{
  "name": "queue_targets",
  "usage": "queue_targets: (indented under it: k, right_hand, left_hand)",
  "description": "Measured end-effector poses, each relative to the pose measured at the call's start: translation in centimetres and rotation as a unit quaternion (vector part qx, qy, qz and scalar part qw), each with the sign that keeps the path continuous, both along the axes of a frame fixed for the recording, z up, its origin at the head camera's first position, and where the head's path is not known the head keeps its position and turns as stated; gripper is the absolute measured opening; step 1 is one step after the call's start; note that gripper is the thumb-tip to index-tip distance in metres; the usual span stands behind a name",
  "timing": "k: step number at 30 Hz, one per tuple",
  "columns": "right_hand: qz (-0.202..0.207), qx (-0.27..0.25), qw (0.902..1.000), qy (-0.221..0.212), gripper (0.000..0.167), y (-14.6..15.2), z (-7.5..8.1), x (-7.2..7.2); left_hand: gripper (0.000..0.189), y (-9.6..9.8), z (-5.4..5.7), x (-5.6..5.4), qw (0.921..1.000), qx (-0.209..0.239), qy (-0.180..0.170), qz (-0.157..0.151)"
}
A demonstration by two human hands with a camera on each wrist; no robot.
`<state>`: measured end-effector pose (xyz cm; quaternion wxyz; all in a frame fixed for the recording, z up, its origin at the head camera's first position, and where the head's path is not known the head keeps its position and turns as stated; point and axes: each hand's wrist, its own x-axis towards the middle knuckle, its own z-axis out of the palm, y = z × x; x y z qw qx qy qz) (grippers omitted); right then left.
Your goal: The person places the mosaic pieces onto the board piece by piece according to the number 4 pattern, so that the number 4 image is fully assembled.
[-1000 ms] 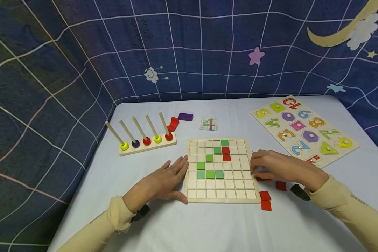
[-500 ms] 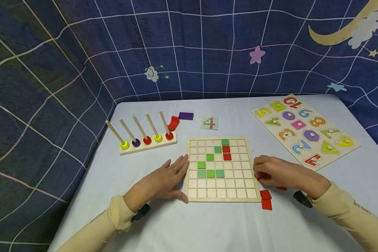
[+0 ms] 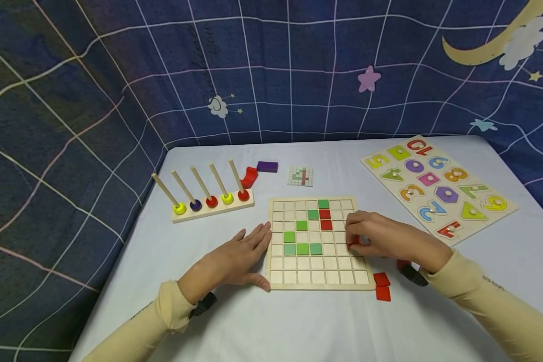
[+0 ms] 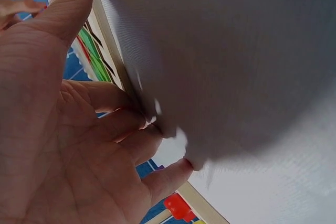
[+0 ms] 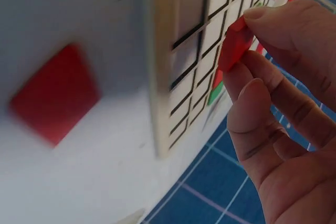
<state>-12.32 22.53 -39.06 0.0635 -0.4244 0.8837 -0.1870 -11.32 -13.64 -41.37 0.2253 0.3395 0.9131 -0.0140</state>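
Note:
A wooden grid board (image 3: 294,278) lies on the white table, with several green tiles (image 3: 302,249) and two red tiles (image 3: 326,225) set in its squares. My left hand (image 3: 235,259) rests flat at the board's left edge, fingers spread and touching the frame. My right hand (image 3: 384,236) is above the board's right edge, pinching a red square tile (image 5: 236,44) between thumb and fingertips. In the right wrist view, another red tile (image 5: 56,95) lies blurred on the cloth. Two more red tiles (image 3: 382,286) lie by the board's lower right corner.
Behind the board lies a small pattern card (image 3: 300,176). A peg stand with rings (image 3: 212,208) stands at the back left, near a purple block (image 3: 267,166) and a red curved block (image 3: 250,177). A number puzzle board (image 3: 439,188) occupies the right.
My right hand moved from the cloth beside the board, where it picked up a red tile, leftward over the board's right edge. The left hand has stayed still.

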Motion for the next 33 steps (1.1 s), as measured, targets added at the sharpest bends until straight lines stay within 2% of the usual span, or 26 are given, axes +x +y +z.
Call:
queue_targets:
  k: [7, 12, 17, 33]
  right_hand:
    - [0.021, -0.008, 0.9997, 0.008, 0.014, -3.1, -0.4, -1.6]
    - [0.017, 0.000, 0.9996, 0.022, 0.015, -4.4, -1.6, -2.2]
    - [0.009, -0.018, 0.9989, 0.043, 0.014, -4.7, -2.7, -2.2]
    - [-0.005, -0.005, 0.9983, 0.058, 0.013, -4.8, -2.9, -1.7]
  left_hand:
    - [0.128, 0.0, -0.1, 0.0, 1.0000, 0.001, -0.004, 0.000]
    - [0.128, 0.1, -0.3, -0.1, 1.0000, -0.001, -0.001, -0.002]
    - [0.128, 0.1, -0.2, -0.1, 1.0000, -0.001, 0.000, 0.000]
    - [0.127, 0.1, 0.1, 0.0, 1.0000, -0.005, 0.004, -0.005]
